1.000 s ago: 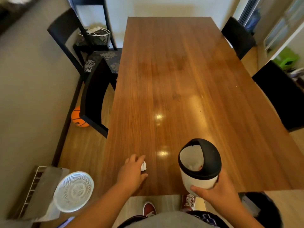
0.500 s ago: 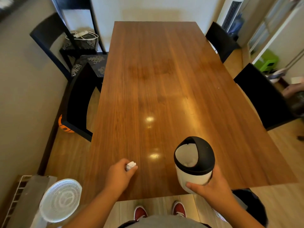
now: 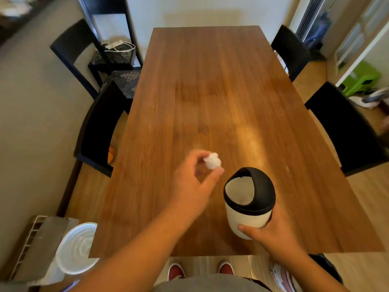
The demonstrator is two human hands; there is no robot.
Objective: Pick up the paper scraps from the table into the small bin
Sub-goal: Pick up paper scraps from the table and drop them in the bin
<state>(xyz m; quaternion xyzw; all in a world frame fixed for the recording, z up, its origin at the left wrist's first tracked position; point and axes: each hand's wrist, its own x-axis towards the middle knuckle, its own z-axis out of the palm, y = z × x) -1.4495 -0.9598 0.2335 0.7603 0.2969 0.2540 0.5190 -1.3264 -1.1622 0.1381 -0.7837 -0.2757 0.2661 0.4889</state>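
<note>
A crumpled white paper scrap (image 3: 212, 161) is pinched in the fingertips of my left hand (image 3: 194, 182), raised above the wooden table (image 3: 210, 91). It hangs just left of and slightly beyond the small bin (image 3: 249, 202). The bin is a white cup-shaped container with a black domed lid, its opening facing the scrap. My right hand (image 3: 267, 230) grips the bin's lower wall near the table's front edge. I see no other scraps on the tabletop.
Black chairs stand along both long sides of the table (image 3: 101, 127) (image 3: 345, 127). A white fan (image 3: 76, 247) sits on the floor at the lower left, an orange ball (image 3: 111, 153) under the left chair. My red shoes (image 3: 176, 270) show below the table edge.
My left hand closed on the scrap at the front left of the table, lifted it and carried it right toward the bin's opening. The bin stayed in my right hand.
</note>
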